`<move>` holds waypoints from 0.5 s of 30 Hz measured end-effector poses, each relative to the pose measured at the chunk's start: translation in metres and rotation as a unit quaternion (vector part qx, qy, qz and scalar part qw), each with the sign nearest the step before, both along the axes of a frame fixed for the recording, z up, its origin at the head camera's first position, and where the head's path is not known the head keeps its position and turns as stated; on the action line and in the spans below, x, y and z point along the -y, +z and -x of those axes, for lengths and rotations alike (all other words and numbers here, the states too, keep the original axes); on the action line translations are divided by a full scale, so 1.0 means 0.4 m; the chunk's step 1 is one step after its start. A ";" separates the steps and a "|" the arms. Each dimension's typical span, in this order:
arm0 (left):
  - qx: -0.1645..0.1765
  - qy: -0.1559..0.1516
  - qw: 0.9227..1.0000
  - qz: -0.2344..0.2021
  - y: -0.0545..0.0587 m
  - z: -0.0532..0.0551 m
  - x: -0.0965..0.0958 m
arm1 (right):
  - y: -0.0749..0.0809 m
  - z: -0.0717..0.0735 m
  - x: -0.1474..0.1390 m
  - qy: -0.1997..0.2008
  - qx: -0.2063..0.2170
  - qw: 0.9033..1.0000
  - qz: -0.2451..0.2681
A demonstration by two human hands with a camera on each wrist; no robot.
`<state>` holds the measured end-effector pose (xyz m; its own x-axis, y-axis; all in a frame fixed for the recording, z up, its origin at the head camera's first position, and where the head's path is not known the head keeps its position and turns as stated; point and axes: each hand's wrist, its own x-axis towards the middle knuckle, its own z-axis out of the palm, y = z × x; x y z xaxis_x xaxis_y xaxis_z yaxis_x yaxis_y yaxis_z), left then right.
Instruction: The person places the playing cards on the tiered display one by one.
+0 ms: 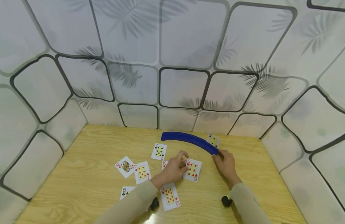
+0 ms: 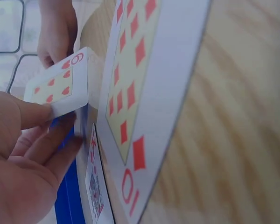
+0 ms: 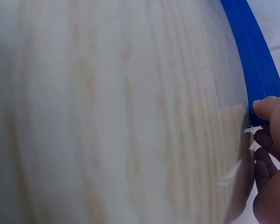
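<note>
Left grip point(image 1: 172, 169) — pinching 6 of hearts point(image 1: 193, 171) | right grip point(image 1: 226, 164) — pinching curved, grooved strip point(image 1: 188, 138)

up there the head camera faces forward and down over the table point(image 1: 206, 196); the left wrist's hugs the ten of diamonds point(image 2: 130, 88), the right's skims that table, both catching the blue rack point(image 3: 254, 51).
</note>
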<state>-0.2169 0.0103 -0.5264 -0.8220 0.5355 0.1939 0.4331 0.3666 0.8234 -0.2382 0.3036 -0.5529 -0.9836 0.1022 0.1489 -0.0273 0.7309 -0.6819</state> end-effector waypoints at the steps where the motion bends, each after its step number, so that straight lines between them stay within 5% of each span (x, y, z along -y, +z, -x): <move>1: 0.007 -0.005 1.000 -0.009 0.001 0.001 0.002 | 0.000 0.000 0.000 0.000 0.000 1.000 -0.001; 9: 0.058 -0.004 0.998 -0.034 0.014 0.008 0.004 | 0.001 -0.002 0.002 0.001 -0.016 1.000 -0.011; 15: 0.026 0.018 0.999 -0.028 0.024 0.024 -0.008 | -0.003 -0.001 0.001 0.002 -0.017 1.000 -0.011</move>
<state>-0.2265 0.0137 -0.5168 -0.8503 0.4947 0.1799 0.3771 0.3340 0.8639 -0.2376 0.3034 -0.5540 -0.9783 0.0951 0.1842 -0.0524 0.7460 -0.6639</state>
